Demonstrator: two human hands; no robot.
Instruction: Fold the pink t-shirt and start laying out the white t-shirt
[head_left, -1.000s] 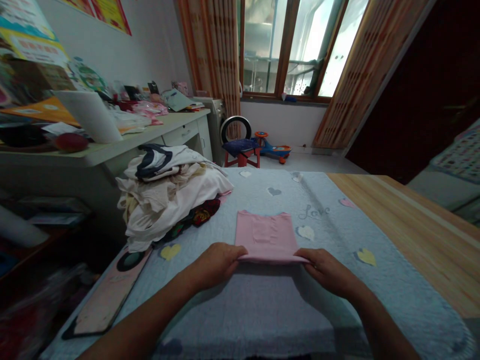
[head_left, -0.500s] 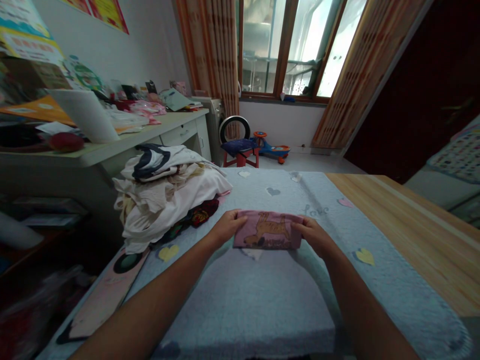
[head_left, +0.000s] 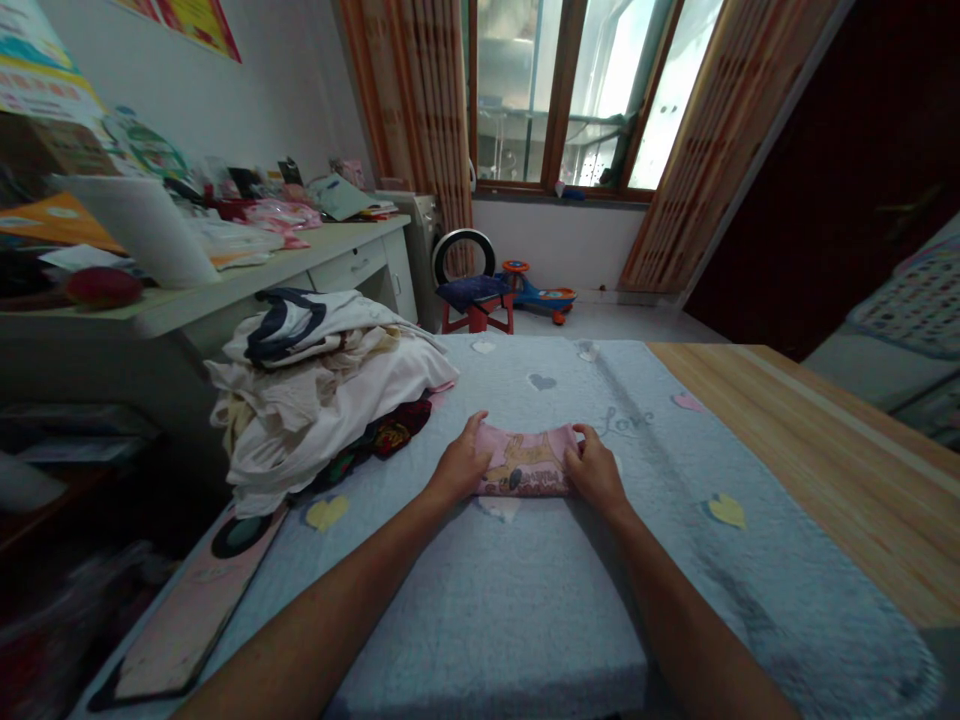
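A pink piece of clothing (head_left: pixel 529 462), folded into a small rectangle, shows a brown animal print with lettering below it. My left hand (head_left: pixel 461 462) grips its left end, and my right hand (head_left: pixel 598 470) grips its right end with the fingers curled behind it. Its upper edge sags a little between the hands. Beneath it lies a light blue blanket (head_left: pixel 525 600) with heart patches and the word "Love". The back of the folded cloth is hidden from me.
A heap of crumpled clothes (head_left: pixel 337 390) lies at the left of the blanket. Near it is a long pinkish board (head_left: pixel 195 610). A cluttered desk (head_left: pixel 292 285) stands at the left, and bare wooden tabletop (head_left: pixel 810 450) shows at the right. Beyond are a red stool (head_left: pixel 478 318) and a blue ride-on toy (head_left: pixel 540 295).
My hands have come closer together, and the right hand has shifted left. The folded pink cloth looks narrower, with its upper edge now sagging. The view has shifted slightly.
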